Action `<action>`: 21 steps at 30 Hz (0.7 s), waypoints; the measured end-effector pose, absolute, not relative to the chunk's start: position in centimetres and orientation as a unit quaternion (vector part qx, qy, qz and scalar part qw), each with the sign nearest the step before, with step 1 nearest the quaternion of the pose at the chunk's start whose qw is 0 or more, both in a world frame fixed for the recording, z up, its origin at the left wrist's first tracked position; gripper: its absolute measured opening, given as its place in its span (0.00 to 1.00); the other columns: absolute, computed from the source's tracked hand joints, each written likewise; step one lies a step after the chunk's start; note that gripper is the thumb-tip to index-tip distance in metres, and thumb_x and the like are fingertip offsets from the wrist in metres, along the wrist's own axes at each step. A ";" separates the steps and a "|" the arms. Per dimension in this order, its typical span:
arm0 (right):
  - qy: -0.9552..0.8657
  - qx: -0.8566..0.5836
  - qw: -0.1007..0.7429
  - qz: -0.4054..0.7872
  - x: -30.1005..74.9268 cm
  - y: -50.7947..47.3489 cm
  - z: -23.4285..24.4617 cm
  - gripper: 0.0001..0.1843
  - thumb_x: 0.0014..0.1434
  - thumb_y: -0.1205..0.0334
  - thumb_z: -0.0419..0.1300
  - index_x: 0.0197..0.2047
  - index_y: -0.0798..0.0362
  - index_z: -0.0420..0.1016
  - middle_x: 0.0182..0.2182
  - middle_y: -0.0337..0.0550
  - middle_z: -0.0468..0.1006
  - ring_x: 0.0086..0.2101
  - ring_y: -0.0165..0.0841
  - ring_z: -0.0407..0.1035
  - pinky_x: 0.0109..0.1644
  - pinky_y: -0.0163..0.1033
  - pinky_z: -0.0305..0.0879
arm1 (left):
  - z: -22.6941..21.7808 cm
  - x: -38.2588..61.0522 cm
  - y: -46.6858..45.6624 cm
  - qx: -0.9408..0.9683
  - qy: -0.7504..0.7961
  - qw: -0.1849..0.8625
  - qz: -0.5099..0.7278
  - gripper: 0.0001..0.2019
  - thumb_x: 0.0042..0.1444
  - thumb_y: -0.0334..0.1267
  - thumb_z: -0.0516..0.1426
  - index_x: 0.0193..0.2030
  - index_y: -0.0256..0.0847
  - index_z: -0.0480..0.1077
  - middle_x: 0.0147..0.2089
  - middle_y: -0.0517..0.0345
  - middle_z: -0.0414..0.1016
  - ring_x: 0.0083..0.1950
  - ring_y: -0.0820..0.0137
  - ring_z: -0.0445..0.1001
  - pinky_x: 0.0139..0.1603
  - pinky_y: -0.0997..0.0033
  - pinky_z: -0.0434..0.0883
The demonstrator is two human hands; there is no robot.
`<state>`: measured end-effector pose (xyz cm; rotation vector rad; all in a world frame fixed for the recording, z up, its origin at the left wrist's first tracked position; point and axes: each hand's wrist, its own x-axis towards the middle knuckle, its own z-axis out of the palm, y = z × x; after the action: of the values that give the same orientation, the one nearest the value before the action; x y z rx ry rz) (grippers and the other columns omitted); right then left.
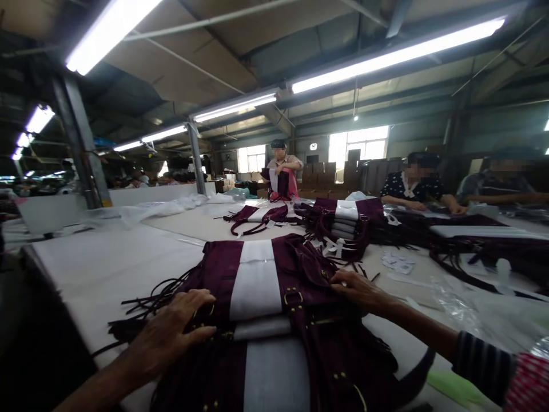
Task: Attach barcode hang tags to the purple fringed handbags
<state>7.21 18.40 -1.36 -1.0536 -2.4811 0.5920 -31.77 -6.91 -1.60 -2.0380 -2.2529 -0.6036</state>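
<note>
A dark purple handbag (217, 280) with a white paper band (257, 280) around its middle lies before me, on top of similar banded bags (278, 372). Fringe and brass-coloured rings show along its sides. My left hand (182, 317) rests on the bag's left side, thumb and fingers apart, beside a brass ring. At the right edge, my right hand (354, 288) has its fingers curled on the bag near a fringe; its fingertips are partly hidden. The lower bags run out of view at the bottom.
More purple bags (373, 209) are stacked farther along the white table (115, 257). White tags (397, 262) and clear plastic (454, 300) lie at right. A co-worker (283, 171) stands at the far end holding a bag; two more people sit at right.
</note>
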 end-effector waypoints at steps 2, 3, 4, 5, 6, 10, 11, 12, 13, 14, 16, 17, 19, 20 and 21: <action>-0.883 -0.373 0.194 0.210 7.3 17.7 -1.6 0.19 0.62 0.51 0.54 0.43 0.54 0.81 0.43 0.49 0.79 0.46 0.44 0.72 0.50 0.45 0.65 | -1.6 -29.4 -7.0 -0.674 -0.720 0.073 -0.146 0.24 0.59 0.48 0.62 0.62 0.54 0.68 0.66 0.57 0.68 0.66 0.55 0.65 0.63 0.53 0.66; -0.882 -0.373 0.197 0.211 7.3 17.4 -1.6 0.20 0.62 0.50 0.54 0.45 0.54 0.80 0.44 0.49 0.79 0.46 0.44 0.72 0.50 0.46 0.65 | -1.5 -28.3 -6.8 -0.677 -0.719 0.107 -0.119 0.24 0.60 0.46 0.62 0.63 0.52 0.67 0.67 0.55 0.68 0.65 0.55 0.65 0.62 0.52 0.67; -0.881 -0.373 0.199 0.212 7.4 17.0 -1.5 0.20 0.61 0.50 0.56 0.49 0.53 0.78 0.44 0.49 0.79 0.45 0.44 0.72 0.50 0.46 0.65 | -1.3 -27.5 -6.4 -0.678 -0.715 0.144 -0.087 0.24 0.61 0.45 0.61 0.63 0.50 0.66 0.67 0.53 0.68 0.65 0.54 0.66 0.60 0.51 0.68; -0.882 -0.370 0.199 0.212 7.4 16.7 -1.3 0.23 0.60 0.51 0.57 0.54 0.52 0.75 0.44 0.48 0.79 0.44 0.44 0.72 0.49 0.46 0.65 | -1.1 -26.8 -5.9 -0.679 -0.710 0.180 -0.055 0.23 0.62 0.44 0.61 0.63 0.48 0.67 0.65 0.51 0.69 0.63 0.53 0.67 0.57 0.51 0.70; -0.886 -0.363 0.199 0.210 7.5 16.3 -1.2 0.26 0.59 0.52 0.58 0.59 0.51 0.72 0.44 0.47 0.78 0.44 0.43 0.72 0.49 0.46 0.65 | -0.8 -26.4 -5.4 -0.680 -0.702 0.211 -0.026 0.21 0.62 0.43 0.60 0.61 0.46 0.68 0.64 0.49 0.70 0.61 0.53 0.68 0.54 0.52 0.71; -0.924 -0.279 0.179 0.192 8.0 15.4 -0.5 0.26 0.62 0.54 0.56 0.63 0.47 0.68 0.48 0.47 0.77 0.48 0.43 0.71 0.53 0.46 0.64 | -0.1 -26.0 -4.1 -0.695 -0.669 0.260 0.038 0.17 0.62 0.38 0.60 0.57 0.39 0.70 0.58 0.44 0.73 0.55 0.51 0.71 0.50 0.52 0.72; -0.930 -0.264 0.169 0.194 8.1 15.4 -0.3 0.25 0.63 0.53 0.56 0.63 0.47 0.69 0.48 0.47 0.77 0.48 0.43 0.71 0.53 0.45 0.64 | -0.1 -26.1 -3.9 -0.704 -0.659 0.259 0.047 0.18 0.62 0.35 0.59 0.59 0.39 0.69 0.58 0.44 0.73 0.54 0.51 0.71 0.50 0.52 0.72; -0.932 -0.257 0.157 0.200 8.1 15.5 -0.1 0.25 0.64 0.53 0.55 0.63 0.47 0.70 0.48 0.46 0.77 0.47 0.42 0.72 0.53 0.45 0.64 | -0.1 -26.1 -3.8 -0.713 -0.648 0.260 0.058 0.21 0.62 0.31 0.57 0.62 0.39 0.67 0.58 0.43 0.73 0.54 0.51 0.71 0.50 0.52 0.72; -0.933 -0.255 0.146 0.206 8.1 15.5 0.1 0.25 0.64 0.52 0.56 0.63 0.46 0.70 0.47 0.46 0.78 0.46 0.42 0.72 0.51 0.44 0.65 | -0.2 -26.1 -3.8 -0.721 -0.638 0.262 0.068 0.24 0.61 0.27 0.55 0.64 0.40 0.64 0.59 0.42 0.72 0.54 0.52 0.71 0.49 0.52 0.73; -0.934 -0.257 0.135 0.209 8.1 15.6 0.4 0.26 0.63 0.51 0.57 0.63 0.46 0.70 0.46 0.45 0.79 0.44 0.41 0.73 0.49 0.43 0.66 | -0.2 -26.1 -3.7 -0.729 -0.628 0.263 0.077 0.27 0.60 0.23 0.52 0.66 0.40 0.62 0.59 0.42 0.72 0.53 0.52 0.72 0.48 0.53 0.73; -0.940 -0.254 0.120 0.195 7.9 15.6 1.1 0.29 0.59 0.52 0.62 0.63 0.47 0.71 0.43 0.44 0.80 0.41 0.41 0.74 0.45 0.41 0.66 | -0.2 -26.1 -3.4 -0.740 -0.614 0.262 0.086 0.30 0.58 0.18 0.49 0.66 0.40 0.63 0.56 0.43 0.74 0.50 0.54 0.74 0.45 0.56 0.74; -0.944 -0.253 0.123 0.174 7.7 15.5 1.6 0.29 0.57 0.54 0.64 0.62 0.47 0.72 0.42 0.44 0.80 0.41 0.41 0.74 0.44 0.40 0.66 | 0.0 -26.1 -3.3 -0.743 -0.611 0.261 0.086 0.29 0.57 0.17 0.49 0.65 0.38 0.64 0.53 0.43 0.76 0.47 0.55 0.75 0.43 0.57 0.74; -0.945 -0.264 0.147 0.122 7.3 15.2 2.9 0.24 0.56 0.57 0.65 0.57 0.46 0.77 0.40 0.43 0.82 0.40 0.41 0.75 0.43 0.40 0.65 | 0.8 -26.4 -3.2 -0.743 -0.612 0.260 0.074 0.26 0.57 0.18 0.49 0.61 0.34 0.67 0.48 0.44 0.78 0.44 0.56 0.76 0.42 0.59 0.75; -0.943 -0.271 0.163 0.099 7.1 15.0 3.8 0.20 0.58 0.58 0.64 0.54 0.46 0.79 0.40 0.43 0.83 0.41 0.42 0.75 0.44 0.40 0.64 | 1.4 -26.7 -3.3 -0.741 -0.614 0.263 0.064 0.25 0.57 0.18 0.48 0.60 0.33 0.67 0.46 0.44 0.78 0.44 0.57 0.77 0.43 0.59 0.75; -0.940 -0.276 0.183 0.080 7.0 14.7 4.7 0.16 0.59 0.58 0.63 0.51 0.46 0.81 0.41 0.43 0.83 0.43 0.42 0.75 0.46 0.41 0.63 | 2.1 -27.2 -3.7 -0.738 -0.618 0.267 0.055 0.24 0.58 0.18 0.48 0.60 0.32 0.67 0.47 0.44 0.78 0.44 0.57 0.77 0.44 0.59 0.75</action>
<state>6.96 14.73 4.71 -0.7782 -2.6532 0.2270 -27.16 -3.66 2.09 -1.9914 -1.6670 0.1482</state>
